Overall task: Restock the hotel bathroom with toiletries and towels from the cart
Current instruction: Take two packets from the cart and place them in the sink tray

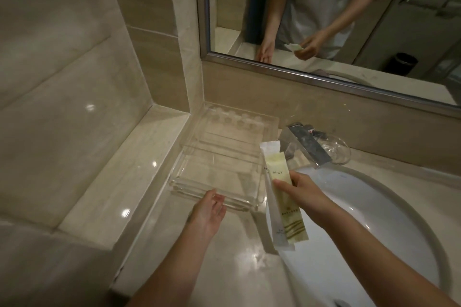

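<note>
Closest to me, my left hand [209, 209] lays loose, straight fingers on the near rim of the clear tray [174, 185], while my right hand [299, 194] pinches the toiletry packets [290, 219] at mid-length, above the sink [374, 207] edge just right of the tray. I'd steady the tray, carry the packets left over its wall and lay them flat before releasing. Their long axis runs away from me, far end raised toward the tap [306, 144].

2 flat toiletry packets [293, 224], 1 pale yellow over 1 white, tilt just beside the clear acrylic tray [219, 169].
</note>
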